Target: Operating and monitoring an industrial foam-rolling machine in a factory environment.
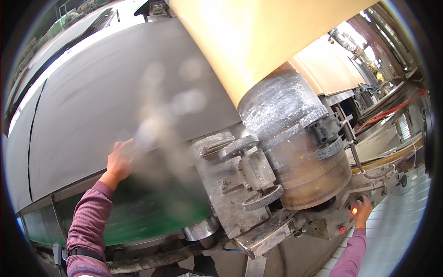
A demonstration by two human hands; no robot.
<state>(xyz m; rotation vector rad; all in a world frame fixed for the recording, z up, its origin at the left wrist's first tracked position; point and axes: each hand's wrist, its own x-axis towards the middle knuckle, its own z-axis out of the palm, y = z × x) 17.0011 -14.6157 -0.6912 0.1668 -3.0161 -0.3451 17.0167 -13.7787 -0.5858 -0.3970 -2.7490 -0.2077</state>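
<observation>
My left hand (pixel 120 162) rests at the near edge of a wide, dark grey sheet (pixel 120 92), its fingers reaching out over the surface. A pale lens smear partly blurs its fingertips. On the right, my right hand (pixel 364 212) is at the machine's control panel (pixel 318 227), its fingers closed around a small dark control knob (pixel 360 202). Right beside those fingers glows an orange-red indicator light (pixel 355 211), and a red button (pixel 342 230) sits lower on the panel.
A tan sheet (pixel 258 41) hangs over a worn metal roller (pixel 281 99). Knurled handwheels (pixel 263 197) stick out from a metal bracket (pixel 230 184) between my hands. Beneath the grey sheet runs a green belt (pixel 152 217). A red hose (pixel 392 111) and cables lie at the right.
</observation>
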